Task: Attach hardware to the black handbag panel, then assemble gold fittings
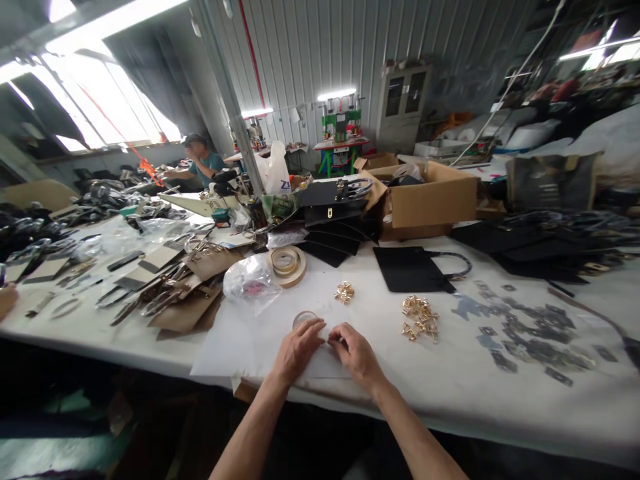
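My left hand (301,345) is over the white sheet (235,343) near the table's front edge, fingers bent together; whatever they hold is too small to name. Close on its right, my right hand (354,350) is closed with thumb and fingertips pinched, and anything between them is hidden. Just behind my left hand lies a small tape ring (304,319), partly covered by the fingers. Beyond the hands sits a small pile of gold metal pieces (344,292). A larger gold pile (419,317) lies to the right.
Flat grey metal plates (537,330) are scattered at the right. Behind are a black bag piece with a handle (413,269), tape rolls (287,265), a plastic bag (251,280) and a cardboard box (433,200). Brown bag pieces (190,310) lie left. A person (204,160) sits far back.
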`<state>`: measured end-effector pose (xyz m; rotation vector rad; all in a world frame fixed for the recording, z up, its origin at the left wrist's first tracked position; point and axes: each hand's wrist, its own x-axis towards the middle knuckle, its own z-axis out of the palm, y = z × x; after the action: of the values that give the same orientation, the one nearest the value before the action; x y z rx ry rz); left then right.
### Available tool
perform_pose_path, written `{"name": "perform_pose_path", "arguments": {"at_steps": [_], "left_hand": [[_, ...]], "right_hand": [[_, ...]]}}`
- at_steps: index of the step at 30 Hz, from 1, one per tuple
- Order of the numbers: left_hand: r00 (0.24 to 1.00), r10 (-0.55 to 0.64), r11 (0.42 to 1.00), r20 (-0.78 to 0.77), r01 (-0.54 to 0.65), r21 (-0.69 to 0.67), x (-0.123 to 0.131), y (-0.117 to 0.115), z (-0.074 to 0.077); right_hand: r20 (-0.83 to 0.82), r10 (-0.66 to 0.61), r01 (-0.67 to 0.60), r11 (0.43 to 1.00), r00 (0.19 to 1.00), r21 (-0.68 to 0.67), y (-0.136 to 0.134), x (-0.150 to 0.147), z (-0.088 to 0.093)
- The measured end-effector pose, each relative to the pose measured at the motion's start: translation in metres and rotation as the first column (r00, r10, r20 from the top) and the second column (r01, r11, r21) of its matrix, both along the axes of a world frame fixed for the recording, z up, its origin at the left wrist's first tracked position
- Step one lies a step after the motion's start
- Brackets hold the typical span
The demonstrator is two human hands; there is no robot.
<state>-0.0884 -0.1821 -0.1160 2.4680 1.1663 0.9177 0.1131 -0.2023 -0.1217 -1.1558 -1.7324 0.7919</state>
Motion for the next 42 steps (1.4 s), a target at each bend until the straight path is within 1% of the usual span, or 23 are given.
{"name": "perform_pose_path", "arguments": {"at_steps": [3,5,9,13,17,19,23,26,29,34,42], "left_hand": [[0.996,-0.069,0.997,-0.059,0.067,-0.033,0.002,0.004,0.006],[0.994,-0.082,0.994,-0.073,0.076,-0.078,0.004,0.006,0.007],[0.996,-0.077,0.989,-0.04,0.071,-0.129,0.006,0.008,0.008],[0.996,-0.068,0.989,-0.058,0.06,-0.132,0.008,0.008,0.008],[0.994,-0.04,0.993,-0.098,0.029,-0.117,0.009,0.008,0.008],[0.993,-0.038,0.993,-0.11,0.025,-0.114,0.009,0.008,0.007],[0.991,-0.044,0.993,-0.128,0.029,-0.112,0.008,0.008,0.005],[0.989,-0.032,0.995,-0.146,0.017,-0.101,0.008,0.007,0.003],[0.987,-0.035,0.995,-0.157,0.021,-0.094,0.009,0.007,0.005],[0.989,-0.04,0.995,-0.145,0.027,-0.094,0.01,0.006,0.008],[0.983,-0.036,0.996,-0.18,0.021,-0.084,0.009,0.007,0.004]], "right_hand": [[-0.011,-0.046,0.046,0.999,0.999,0.011,-0.005,0.001,-0.001],[-0.023,-0.082,0.083,0.997,0.996,0.008,-0.005,0.001,-0.002],[-0.029,-0.108,0.108,0.994,0.994,-0.008,-0.001,0.001,-0.005],[-0.037,-0.115,0.115,0.993,0.993,-0.012,0.001,0.001,-0.006],[-0.145,-0.157,0.15,0.987,0.977,-0.055,0.001,0.001,-0.007],[-0.171,-0.149,0.14,0.988,0.974,-0.063,0.001,0.001,-0.008],[-0.065,-0.062,0.065,0.997,0.996,0.04,0.002,0.0,-0.011],[-0.016,-0.086,0.088,0.99,0.996,0.111,0.002,-0.001,-0.015],[0.007,-0.117,0.114,0.982,0.993,0.149,0.001,-0.002,-0.019],[0.062,-0.14,0.128,0.976,0.988,0.174,-0.002,-0.002,-0.015],[0.154,-0.174,0.152,0.978,0.973,0.142,-0.006,-0.006,-0.007]]}}
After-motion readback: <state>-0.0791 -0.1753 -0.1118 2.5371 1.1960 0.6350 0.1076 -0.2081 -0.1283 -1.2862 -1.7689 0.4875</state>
